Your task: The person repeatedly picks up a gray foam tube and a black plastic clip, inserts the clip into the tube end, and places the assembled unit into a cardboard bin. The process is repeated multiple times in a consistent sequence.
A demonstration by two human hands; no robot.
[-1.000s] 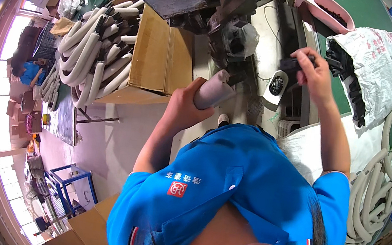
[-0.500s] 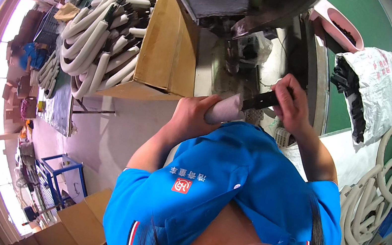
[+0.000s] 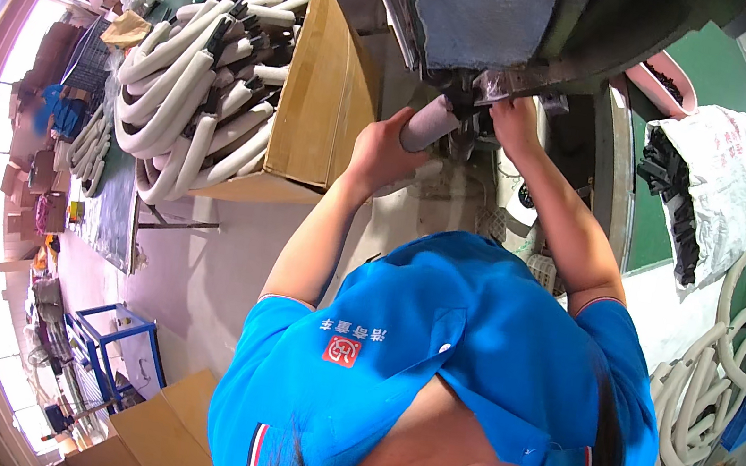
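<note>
A pale foam-covered tube [image 3: 431,125] is gripped in my left hand [image 3: 383,150], its far end raised to the underside of a grey machine head [image 3: 479,19]. My right hand [image 3: 514,124] is at the same height just to the right, its fingers closed at the dark part at the tube's end. That black piece is mostly hidden among the machine's dark metal parts and my fingertips. Both forearms reach forward and away from my blue shirt.
On the left, an open cardboard box [image 3: 326,93] is full of pale foam tubes with black ends. At right, a white woven bag [image 3: 741,189] spills black pieces, near a pink bin [image 3: 669,82]. More pale tubes [image 3: 697,403] lie heaped below. A blue metal frame [image 3: 114,344] stands at lower left.
Both hands have moved forward, away from my body, bringing the tube and its black piece up to the machine head. The view has shifted slightly.
</note>
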